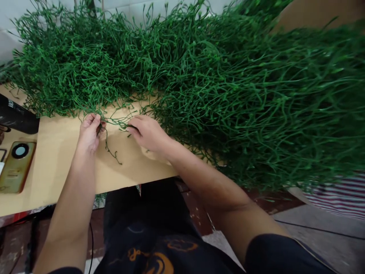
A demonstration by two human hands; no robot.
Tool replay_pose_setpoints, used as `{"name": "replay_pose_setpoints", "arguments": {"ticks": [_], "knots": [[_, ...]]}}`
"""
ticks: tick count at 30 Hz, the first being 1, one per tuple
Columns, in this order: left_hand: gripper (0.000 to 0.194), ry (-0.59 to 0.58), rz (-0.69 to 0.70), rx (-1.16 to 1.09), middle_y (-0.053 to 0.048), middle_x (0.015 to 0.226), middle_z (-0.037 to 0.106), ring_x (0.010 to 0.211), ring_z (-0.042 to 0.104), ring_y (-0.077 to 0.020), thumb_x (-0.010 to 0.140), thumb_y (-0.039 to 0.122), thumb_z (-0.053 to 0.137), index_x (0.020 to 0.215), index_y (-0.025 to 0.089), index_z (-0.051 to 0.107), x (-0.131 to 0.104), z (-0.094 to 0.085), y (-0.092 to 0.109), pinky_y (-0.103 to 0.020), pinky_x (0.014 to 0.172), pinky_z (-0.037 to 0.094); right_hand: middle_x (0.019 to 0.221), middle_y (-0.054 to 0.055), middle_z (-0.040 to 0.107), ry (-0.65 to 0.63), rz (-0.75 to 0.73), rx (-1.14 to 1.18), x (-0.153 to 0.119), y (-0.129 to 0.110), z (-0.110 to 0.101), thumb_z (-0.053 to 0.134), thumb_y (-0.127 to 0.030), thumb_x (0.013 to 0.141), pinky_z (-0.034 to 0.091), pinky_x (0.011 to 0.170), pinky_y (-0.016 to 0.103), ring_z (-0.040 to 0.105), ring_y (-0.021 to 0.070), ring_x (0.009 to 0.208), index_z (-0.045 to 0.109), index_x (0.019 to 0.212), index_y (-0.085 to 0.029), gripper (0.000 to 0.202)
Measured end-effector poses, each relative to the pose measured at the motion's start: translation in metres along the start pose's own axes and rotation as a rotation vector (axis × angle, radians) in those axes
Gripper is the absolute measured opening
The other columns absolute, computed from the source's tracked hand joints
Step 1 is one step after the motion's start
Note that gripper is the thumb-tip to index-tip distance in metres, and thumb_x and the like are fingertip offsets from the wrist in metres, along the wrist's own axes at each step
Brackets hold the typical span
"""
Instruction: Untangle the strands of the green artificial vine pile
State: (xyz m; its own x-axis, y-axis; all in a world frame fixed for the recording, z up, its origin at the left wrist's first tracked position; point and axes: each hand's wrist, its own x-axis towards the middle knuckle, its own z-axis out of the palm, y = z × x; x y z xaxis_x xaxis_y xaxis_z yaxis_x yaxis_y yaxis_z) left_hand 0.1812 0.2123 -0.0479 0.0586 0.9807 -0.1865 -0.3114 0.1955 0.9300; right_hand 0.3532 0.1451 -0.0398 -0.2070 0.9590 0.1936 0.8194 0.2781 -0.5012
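Observation:
My left hand (92,130) is pinched round one end of a small bunch of thin green stems (115,121) with bud-like tips. The other end of the bunch runs to my right hand (148,132), whose fingers are curled closed on it. A single stem (106,142) hangs down from my left hand toward the table paper. Just beyond both hands lies a big tangled heap of the same green stems (182,64), which spreads far to the right. Whether the stems are real or plastic I cannot tell.
Tan paper (62,160) covers the table. At the left are a black cylinder (17,114) with white lettering and a gold phone (17,167). White tiles (137,15) stand behind the heap. Striped cloth (339,196) shows at the lower right.

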Motion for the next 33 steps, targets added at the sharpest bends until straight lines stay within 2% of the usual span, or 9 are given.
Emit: {"name": "replay_pose_setpoints", "arguments": {"ticks": [3, 7, 13, 19, 22, 24, 29, 31, 33], "knots": [[0.020, 0.049, 0.008, -0.041, 0.005, 0.055, 0.058, 0.043, 0.052, -0.0034, 0.077, 0.017, 0.062, 0.066, 0.017, 0.045, 0.004, 0.000, -0.003, -0.012, 0.042, 0.039, 0.080, 0.006, 0.055, 0.008, -0.078, 0.064, -0.001, -0.001, 0.003, 0.037, -0.020, 0.090, 0.034, 0.074, 0.027, 0.046, 0.0148, 0.078, 0.055, 0.080, -0.013, 0.022], [0.020, 0.102, 0.011, -0.067, 0.003, 0.059, 0.062, 0.047, 0.057, -0.0057, 0.081, 0.018, 0.058, 0.066, 0.018, 0.044, 0.005, 0.002, -0.004, -0.015, 0.048, 0.044, 0.073, 0.003, 0.049, -0.002, -0.100, 0.153, -0.001, -0.004, 0.006, 0.035, -0.021, 0.090, 0.032, 0.069, 0.026, 0.042, 0.0128, 0.073, 0.046, 0.071, -0.016, 0.023], [0.020, 0.268, -0.038, -0.148, 0.004, 0.052, 0.055, 0.048, 0.058, -0.0074, 0.086, 0.011, 0.042, 0.068, 0.017, 0.045, 0.006, 0.006, -0.003, -0.014, 0.043, 0.041, 0.069, 0.002, 0.044, -0.040, -0.148, 0.246, -0.006, -0.015, 0.011, 0.034, -0.019, 0.088, 0.031, 0.068, 0.026, 0.040, 0.0117, 0.071, 0.038, 0.067, -0.018, 0.021], [0.023, 0.254, -0.006, -0.237, 0.007, 0.046, 0.047, 0.039, 0.047, -0.0046, 0.080, -0.001, 0.035, 0.067, 0.018, 0.039, 0.010, 0.003, -0.004, -0.014, 0.042, 0.037, 0.063, -0.001, 0.038, -0.097, -0.200, 0.277, -0.009, -0.025, 0.011, 0.036, -0.018, 0.086, 0.030, 0.066, 0.026, 0.036, 0.0106, 0.065, 0.030, 0.062, -0.019, 0.025], [0.027, 0.239, -0.008, -0.262, 0.008, 0.045, 0.042, 0.036, 0.041, -0.0043, 0.078, -0.005, 0.031, 0.067, 0.019, 0.037, 0.010, 0.003, -0.003, -0.017, 0.043, 0.036, 0.063, 0.000, 0.041, -0.127, -0.219, 0.276, -0.013, -0.026, 0.010, 0.036, -0.017, 0.086, 0.031, 0.068, 0.027, 0.038, 0.0117, 0.066, 0.033, 0.062, -0.018, 0.024], [0.026, 0.255, -0.002, -0.256, 0.008, 0.046, 0.040, 0.036, 0.039, -0.0043, 0.082, -0.001, 0.033, 0.067, 0.019, 0.036, 0.010, 0.003, -0.002, -0.018, 0.042, 0.034, 0.063, 0.001, 0.044, -0.152, -0.273, 0.289, -0.020, -0.029, 0.010, 0.037, -0.016, 0.085, 0.033, 0.070, 0.027, 0.039, 0.0118, 0.067, 0.037, 0.062, -0.018, 0.023], [0.028, 0.344, 0.029, -0.312, 0.008, 0.047, 0.037, 0.037, 0.035, -0.0035, 0.088, 0.004, 0.034, 0.065, 0.019, 0.037, 0.011, -0.001, 0.003, -0.017, 0.042, 0.033, 0.066, 0.002, 0.053, -0.297, -0.584, 0.306, -0.043, -0.044, 0.008, 0.039, -0.007, 0.081, 0.038, 0.074, 0.025, 0.042, 0.0113, 0.066, 0.051, 0.066, -0.015, 0.021], [0.027, 0.313, 0.011, -0.298, 0.007, 0.048, 0.039, 0.039, 0.038, -0.0036, 0.088, 0.005, 0.037, 0.065, 0.019, 0.039, 0.011, -0.003, 0.005, -0.017, 0.041, 0.033, 0.070, 0.005, 0.056, -0.259, -0.558, 0.218, -0.046, -0.044, 0.002, 0.039, -0.008, 0.082, 0.040, 0.073, 0.026, 0.044, 0.0130, 0.070, 0.055, 0.069, -0.014, 0.021], [0.026, 0.288, -0.023, -0.270, 0.006, 0.050, 0.040, 0.040, 0.041, -0.0042, 0.089, 0.008, 0.039, 0.065, 0.020, 0.040, 0.011, -0.005, 0.006, -0.018, 0.039, 0.031, 0.074, 0.008, 0.056, -0.160, -0.403, 0.102, -0.044, -0.034, -0.009, 0.038, -0.013, 0.084, 0.041, 0.073, 0.029, 0.048, 0.0157, 0.076, 0.059, 0.072, -0.013, 0.023]]}}
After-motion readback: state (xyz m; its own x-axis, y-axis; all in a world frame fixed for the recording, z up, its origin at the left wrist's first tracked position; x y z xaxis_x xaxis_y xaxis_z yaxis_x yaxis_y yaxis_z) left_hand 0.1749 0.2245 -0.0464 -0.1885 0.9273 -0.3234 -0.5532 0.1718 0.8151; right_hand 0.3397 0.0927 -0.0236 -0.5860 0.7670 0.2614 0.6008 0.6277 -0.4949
